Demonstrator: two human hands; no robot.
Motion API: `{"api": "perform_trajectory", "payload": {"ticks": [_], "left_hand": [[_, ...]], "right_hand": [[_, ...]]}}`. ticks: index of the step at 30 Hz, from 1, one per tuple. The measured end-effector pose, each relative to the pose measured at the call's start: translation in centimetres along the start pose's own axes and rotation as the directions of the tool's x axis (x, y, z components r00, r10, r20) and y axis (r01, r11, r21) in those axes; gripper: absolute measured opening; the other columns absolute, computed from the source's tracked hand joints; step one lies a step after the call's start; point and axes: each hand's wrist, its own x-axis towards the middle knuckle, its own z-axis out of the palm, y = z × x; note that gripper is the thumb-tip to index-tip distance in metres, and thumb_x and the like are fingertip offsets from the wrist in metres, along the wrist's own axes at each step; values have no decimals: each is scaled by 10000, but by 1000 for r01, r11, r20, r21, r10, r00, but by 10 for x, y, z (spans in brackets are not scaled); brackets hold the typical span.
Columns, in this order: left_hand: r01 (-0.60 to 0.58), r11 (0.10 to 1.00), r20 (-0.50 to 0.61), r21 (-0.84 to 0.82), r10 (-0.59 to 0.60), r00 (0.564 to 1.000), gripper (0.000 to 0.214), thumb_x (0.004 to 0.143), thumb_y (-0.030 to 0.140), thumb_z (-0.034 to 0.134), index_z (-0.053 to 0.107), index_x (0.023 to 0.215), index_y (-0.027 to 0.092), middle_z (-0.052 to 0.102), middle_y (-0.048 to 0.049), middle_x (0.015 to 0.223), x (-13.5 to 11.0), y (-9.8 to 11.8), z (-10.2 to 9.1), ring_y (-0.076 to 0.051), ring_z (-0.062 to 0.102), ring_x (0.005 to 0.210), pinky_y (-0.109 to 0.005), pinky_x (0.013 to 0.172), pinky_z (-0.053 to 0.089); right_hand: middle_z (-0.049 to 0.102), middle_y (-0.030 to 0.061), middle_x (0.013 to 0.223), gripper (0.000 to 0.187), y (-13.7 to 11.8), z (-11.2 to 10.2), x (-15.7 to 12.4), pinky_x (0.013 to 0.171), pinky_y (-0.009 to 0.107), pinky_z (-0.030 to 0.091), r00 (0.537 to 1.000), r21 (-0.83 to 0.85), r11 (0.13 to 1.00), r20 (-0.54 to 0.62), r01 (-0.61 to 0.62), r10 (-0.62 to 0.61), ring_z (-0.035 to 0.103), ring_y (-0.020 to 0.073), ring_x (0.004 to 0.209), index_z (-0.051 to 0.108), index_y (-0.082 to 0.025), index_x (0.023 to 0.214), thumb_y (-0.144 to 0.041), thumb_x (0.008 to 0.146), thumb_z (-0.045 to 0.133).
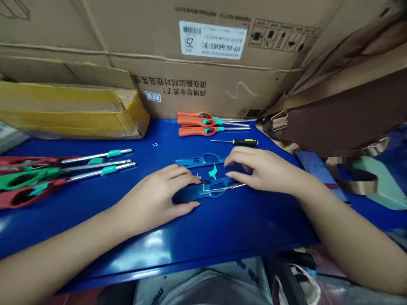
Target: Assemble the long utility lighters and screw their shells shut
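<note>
My left hand (pixel 155 197) lies over the handle end of a blue lighter shell half (pixel 195 192), its thumb on the near side and its fingertips at a dark part inside. A thin pale wire and a metal tube (pixel 238 185) sit in this half. My right hand (pixel 262 169) hovers at the tube end, thumb and forefinger apart, with nothing visible between them. Just beyond lies a second blue shell half (pixel 190 161), its right end partly hidden by the right fingers. Between the halves is a small teal trigger piece (pixel 213 171).
Orange lighters (pixel 195 131) lie at the back, near a black-and-yellow screwdriver (pixel 244 142). Red and green lighters (pixel 34 178) lie left. Behind stand a large cardboard box (pixel 216 76) and a yellow-taped box (pixel 63 112). A phone (pixel 318 169) and brown bag (pixel 343 114) are right.
</note>
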Motion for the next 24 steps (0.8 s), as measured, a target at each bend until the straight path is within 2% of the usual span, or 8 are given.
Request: {"api": "perform_trajectory", "payload": {"ticks": [2, 4, 6, 9, 15, 17, 20, 24], "left_hand": [[20, 1000, 7, -3, -20, 1000, 358, 925, 339, 761, 676, 1251, 217, 740, -41, 1201, 1, 0, 2, -245, 695, 1113, -398, 951, 582], [38, 999, 7, -8, -38, 999, 350, 925, 329, 760, 675, 1246, 217, 743, -43, 1199, 1, 0, 4, -246, 702, 1103, -396, 947, 583], [55, 998, -2, -17, -55, 998, 331, 928, 331, 758, 679, 1229, 219, 749, -44, 1180, 1, 0, 4, -246, 711, 1081, -391, 925, 588], [62, 998, -23, -18, -63, 998, 307, 937, 335, 749, 683, 1212, 218, 754, -49, 1146, 2, -1, 4, -246, 714, 1059, -386, 901, 590], [86, 996, -95, -3, -85, 992, 277, 954, 361, 726, 695, 1180, 203, 767, -53, 1121, 5, -10, 5, -237, 700, 1007, -379, 885, 578], [93, 995, -131, -28, -96, 987, 280, 948, 372, 731, 707, 1170, 203, 774, -51, 1103, 7, -15, 6, -227, 700, 969, -365, 863, 577], [92, 992, -151, -87, -105, 983, 296, 938, 390, 741, 721, 1161, 196, 778, -57, 1101, 9, -24, 6, -220, 706, 959, -352, 864, 577], [75, 994, -186, -86, -90, 979, 306, 911, 394, 781, 728, 1120, 177, 773, -56, 1056, 10, -29, 7, -212, 691, 945, -350, 875, 570]], "right_hand": [[665, 94, 1302, 281, 1, 11, 5, 861, 375, 534, 997, -30, 997, -45, -69, 68, 674, 269, 1122, 642, -220, 1282, -308, 1020, 590], [650, 122, 1316, 284, 3, 20, 10, 860, 385, 526, 992, -12, 993, -41, -119, 118, 666, 287, 1130, 643, -205, 1279, -282, 1012, 583], [677, 115, 1205, 176, 9, 27, 14, 836, 370, 503, 978, 124, 973, -46, -196, 203, 668, 268, 1045, 678, -193, 1124, -268, 974, 626], [679, 77, 972, 73, 19, 32, 18, 735, 331, 465, 962, 203, 948, -73, -245, 264, 638, 208, 831, 664, -178, 936, -251, 926, 661], [582, -7, 704, 257, 26, 17, 17, 585, 283, 418, 934, 380, 877, -80, -295, 349, 526, 147, 615, 680, -170, 928, -426, 920, 660], [595, -5, 736, 330, 24, 6, 13, 579, 278, 427, 951, 442, 858, -35, -262, 309, 531, 142, 624, 688, -171, 954, -497, 905, 678], [642, 18, 858, 326, 16, -8, 7, 633, 268, 445, 991, 526, 845, 126, -97, 35, 553, 129, 689, 709, -172, 948, -491, 890, 748], [659, 16, 863, 172, -1, -11, 2, 674, 255, 432, 952, 403, 915, 285, -13, -112, 558, 127, 731, 713, -165, 908, -332, 923, 750]]}}
